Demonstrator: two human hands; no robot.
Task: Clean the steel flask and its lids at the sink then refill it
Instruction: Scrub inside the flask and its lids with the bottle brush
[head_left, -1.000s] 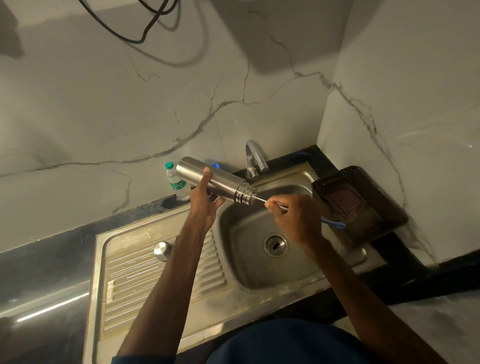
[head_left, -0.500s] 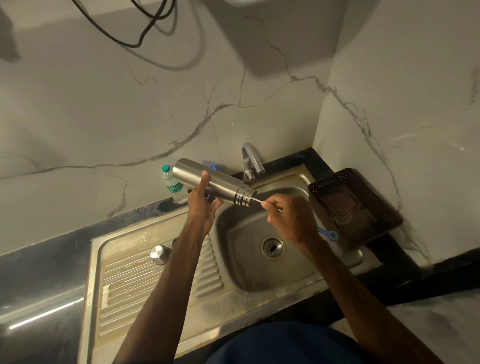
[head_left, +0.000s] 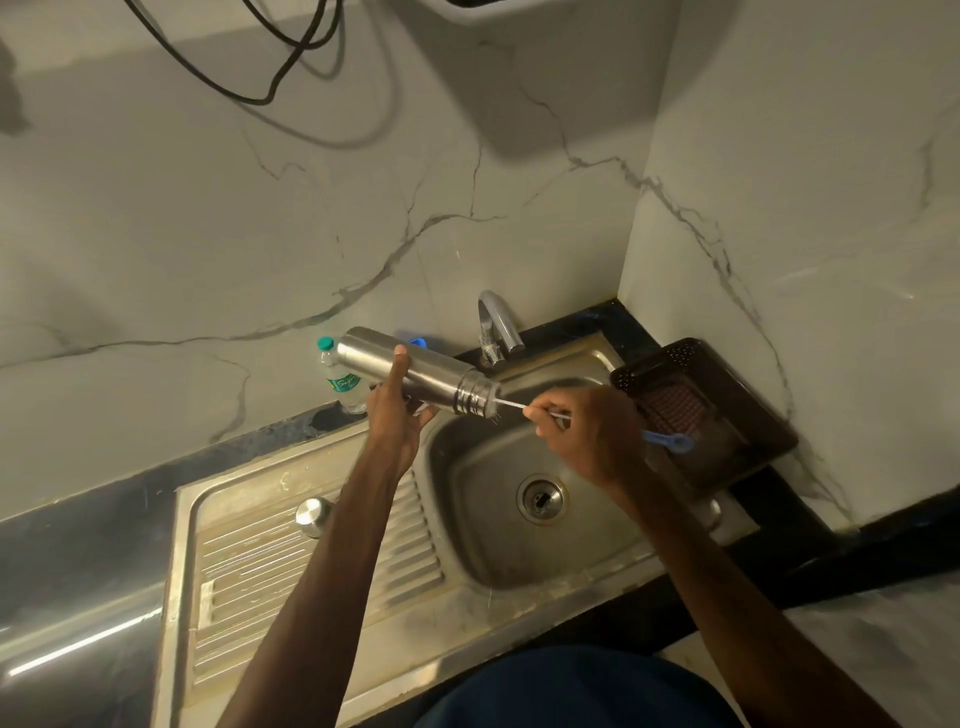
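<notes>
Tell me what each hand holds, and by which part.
Left hand grips the flask around mid-body. Right hand holds the brush by its stem, blue handle end sticking out behind.

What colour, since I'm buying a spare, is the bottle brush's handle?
Blue; the brush handle shows beyond the right hand in the head view.

Home kitchen: steel sink (head_left: 519, 566) with ribbed drainboard, tap (head_left: 496, 325) behind the sink, marble-look wall tiles (head_left: 208, 234), dark basket (head_left: 727, 415) right of the sink.
</notes>
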